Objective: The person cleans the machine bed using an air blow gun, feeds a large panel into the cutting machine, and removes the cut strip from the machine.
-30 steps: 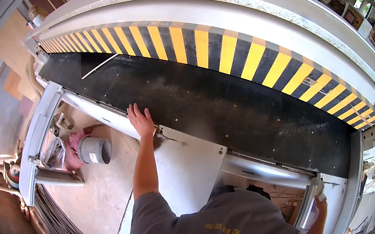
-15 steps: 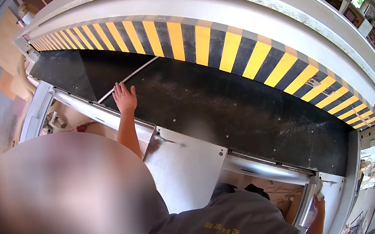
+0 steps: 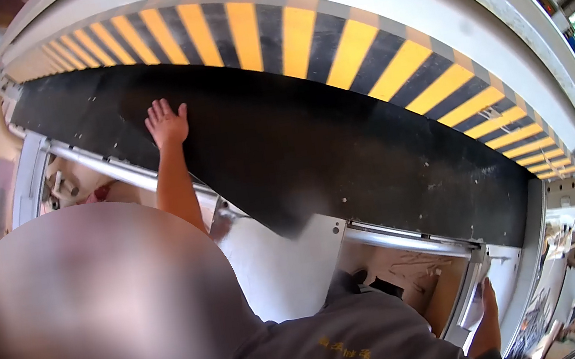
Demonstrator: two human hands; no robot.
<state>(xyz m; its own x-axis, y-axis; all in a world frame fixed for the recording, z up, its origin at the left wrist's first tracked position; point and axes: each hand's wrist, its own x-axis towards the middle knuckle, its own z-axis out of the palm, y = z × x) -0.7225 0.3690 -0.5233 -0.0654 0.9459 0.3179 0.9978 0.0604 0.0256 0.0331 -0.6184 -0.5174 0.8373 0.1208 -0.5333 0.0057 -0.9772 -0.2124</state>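
My left hand (image 3: 168,125) lies palm down, fingers spread, over the black bed (image 3: 382,165) of a large machine. Around and below it is a smooth darker sheet-like area (image 3: 248,163). Its pointed lower corner overlaps the pale metal plate (image 3: 271,271) at the front; I cannot tell its thickness. At the lower right, my right hand (image 3: 488,302) is seen edge-on with fingers stretched, beside a metal rail (image 3: 469,297). Its palm side is hidden, and nothing shows in it.
A yellow-and-black striped beam (image 3: 328,51) spans the bed's far side. Metal bars (image 3: 408,239) edge the front, with gaps showing the floor. A blurred oval (image 3: 99,311) hides the lower left. Workshop clutter (image 3: 572,293) stands at the right.
A pale rod-like strip beside my left hand is no longer visible. The smooth dark area now overlaps the front plate. The view has shifted, and my right hand's fingers look straighter.
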